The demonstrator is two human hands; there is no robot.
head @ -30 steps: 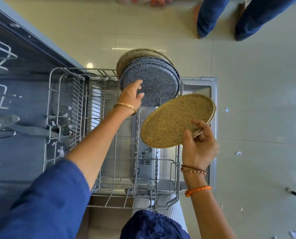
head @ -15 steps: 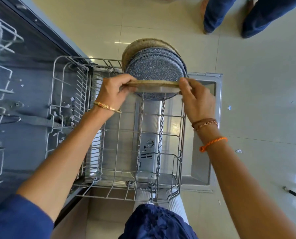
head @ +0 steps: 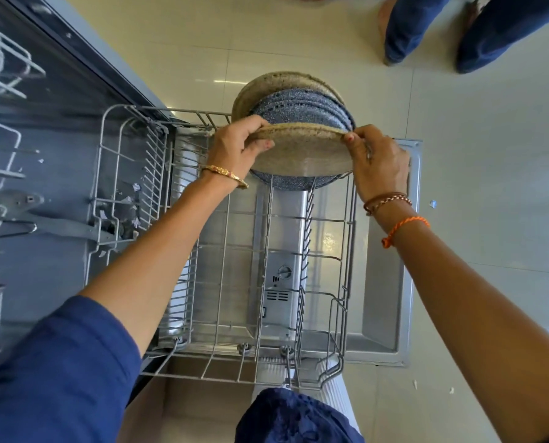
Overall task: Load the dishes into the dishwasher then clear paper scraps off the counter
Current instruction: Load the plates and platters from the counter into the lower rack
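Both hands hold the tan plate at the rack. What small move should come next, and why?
Probably lower the tan plate into the lower rack beside the blue plates, then let go. The left hand and right hand grip its edges, and it looks nearly upright there.

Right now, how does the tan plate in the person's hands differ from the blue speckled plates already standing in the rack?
The tan plate is sandy beige; the blue plates are speckled blue-grey. The tan plate is gripped at both rims by the left hand and right hand; the blue plates stand untouched. The tan plate sits nearest the person, the blue ones behind. All are round and upright.
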